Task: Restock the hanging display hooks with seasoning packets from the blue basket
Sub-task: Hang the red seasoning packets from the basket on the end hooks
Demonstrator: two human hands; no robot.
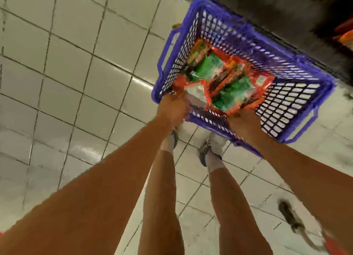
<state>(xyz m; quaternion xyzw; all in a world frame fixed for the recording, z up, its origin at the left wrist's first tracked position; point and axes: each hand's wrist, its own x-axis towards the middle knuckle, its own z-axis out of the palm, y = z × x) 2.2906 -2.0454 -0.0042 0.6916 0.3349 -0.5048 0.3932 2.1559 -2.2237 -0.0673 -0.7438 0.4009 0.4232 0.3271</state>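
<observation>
Two hands reach down into one container, seen from my head cam looking straight at the floor. Blue basket (282, 67): lattice-walled plastic, sitting on the pale tiled floor (66, 73) just ahead of my feet, w/ its far side against the dark base of a shelf unit (286, 12). A handle hangs off each short end. Contents: a loose heap of seasoning packets (227, 82), mostly red/orange-edged w/ green panels and some white patches, piled toward the near-left half of the basket; the right-hand part of the bottom shows bare lattice. Print on the packets is too blurred to read.

My left hand (172, 108) is at the near-left corner of the basket, fingers curled round the edge of a red-and-white packet (186, 88) there. My right hand (243, 121) is over the near rim, approx. at mid-length, fingers curled on the near edge of a green-and-red packet (229, 100) in the heap; motion blur is heavy, so the grip on it looks likely but the fingertips themselves are not sharp.

Below the arms: both my bare legs, white socks and grey-blue shoes (205, 153) on the tiles. Top-right corner: orange-red goods (345, 33) on the shelf, blurred.
</observation>
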